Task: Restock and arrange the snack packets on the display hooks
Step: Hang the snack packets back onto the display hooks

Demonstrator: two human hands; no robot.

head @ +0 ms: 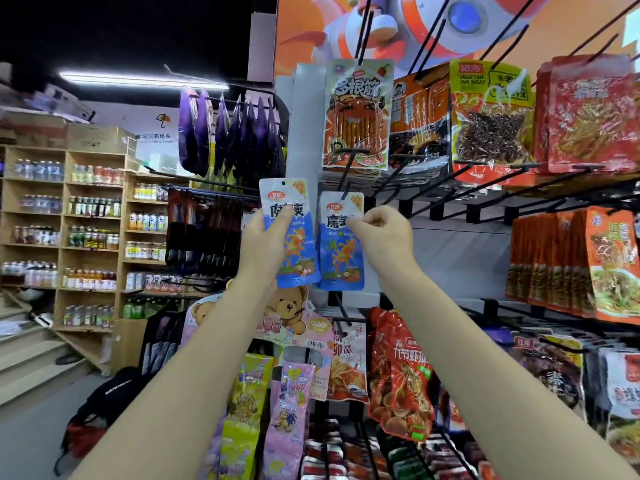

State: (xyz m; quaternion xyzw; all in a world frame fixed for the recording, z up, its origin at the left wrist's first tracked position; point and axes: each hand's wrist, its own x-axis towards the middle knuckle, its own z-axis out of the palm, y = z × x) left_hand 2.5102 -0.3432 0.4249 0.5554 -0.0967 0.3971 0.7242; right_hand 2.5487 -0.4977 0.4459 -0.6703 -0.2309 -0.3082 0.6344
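Two blue packets [341,240], one per hand [266,237].

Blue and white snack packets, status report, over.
Left hand grips one blue and white snack packet, unhung. Right hand pinches second blue packet, on black wire hook. Nothing blocking.

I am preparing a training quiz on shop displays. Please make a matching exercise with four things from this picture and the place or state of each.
Things:
1. left blue packet
2. right blue packet
3. purple packets
4. bottled drinks

Places or states:
A. on wooden shelves, far left
B. hanging on a hook, pinched by the right hand
C. off the hooks, held in the left hand
D. hanging in a row, upper left

Pairs: 1-C, 2-B, 3-D, 4-A
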